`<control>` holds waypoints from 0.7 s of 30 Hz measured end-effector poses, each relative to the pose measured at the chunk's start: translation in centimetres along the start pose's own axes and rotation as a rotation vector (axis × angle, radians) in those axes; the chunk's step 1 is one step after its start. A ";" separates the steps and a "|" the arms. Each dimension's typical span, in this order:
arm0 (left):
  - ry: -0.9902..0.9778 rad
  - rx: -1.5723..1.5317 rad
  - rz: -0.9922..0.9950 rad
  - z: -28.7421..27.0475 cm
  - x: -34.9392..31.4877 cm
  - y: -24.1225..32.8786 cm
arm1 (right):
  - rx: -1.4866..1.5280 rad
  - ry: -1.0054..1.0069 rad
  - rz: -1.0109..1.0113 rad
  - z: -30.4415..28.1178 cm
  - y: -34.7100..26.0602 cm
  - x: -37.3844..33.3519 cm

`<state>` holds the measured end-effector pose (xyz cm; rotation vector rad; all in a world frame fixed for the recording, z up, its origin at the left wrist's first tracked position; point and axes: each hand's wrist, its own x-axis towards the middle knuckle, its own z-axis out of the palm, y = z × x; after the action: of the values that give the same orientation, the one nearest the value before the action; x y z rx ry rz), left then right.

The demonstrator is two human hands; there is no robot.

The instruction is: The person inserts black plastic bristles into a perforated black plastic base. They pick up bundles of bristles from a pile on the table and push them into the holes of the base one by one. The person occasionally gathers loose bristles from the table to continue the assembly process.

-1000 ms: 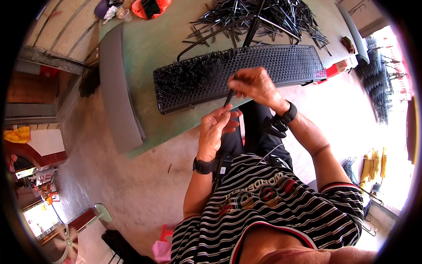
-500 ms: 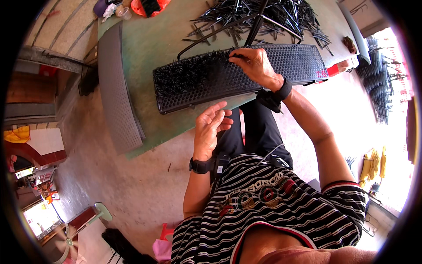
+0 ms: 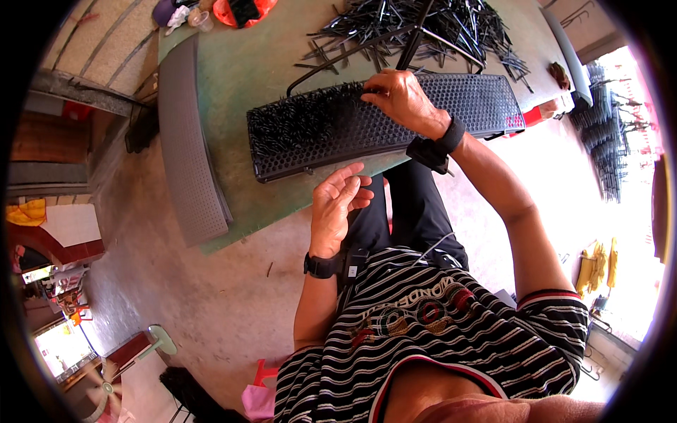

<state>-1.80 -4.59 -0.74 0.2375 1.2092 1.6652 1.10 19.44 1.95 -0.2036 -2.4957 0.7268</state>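
A long black panel [image 3: 472, 106] with a grid of round holes lies along the near edge of the green table. Short black bristle-like pieces [image 3: 300, 123] stand densely in its left half; the right half shows bare holes. My right hand [image 3: 405, 104] is over the panel's middle, beside the last bristles, its thumb and fingertips pinched together. Whatever lies between those fingertips is too small and dark to name. In front of the panel, apart from it, my left hand [image 3: 336, 211] hovers with fingers loosely stretched and nothing visible in them.
Behind the panel, a black metal frame [image 3: 416, 32] stands by a heap of thin black strips [image 3: 465, 28]. Curved grey perforated sheets [image 3: 187, 141] lie on the table's left end [image 3: 243, 218]. An orange-red bag [image 3: 236, 10] sits at the back.
My right hand has shifted slightly left and up along the edge of the bristles, still pinched. My left hand has stayed in place.
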 end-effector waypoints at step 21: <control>-0.099 0.283 -0.031 3.3 3.5 -1.2 | -0.592 0.290 0.688 -17.8 15.6 -18.2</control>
<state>-0.56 0.20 -1.46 0.4678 1.3641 1.4360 25.89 35.64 -1.84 -1.3191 -2.2706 0.1427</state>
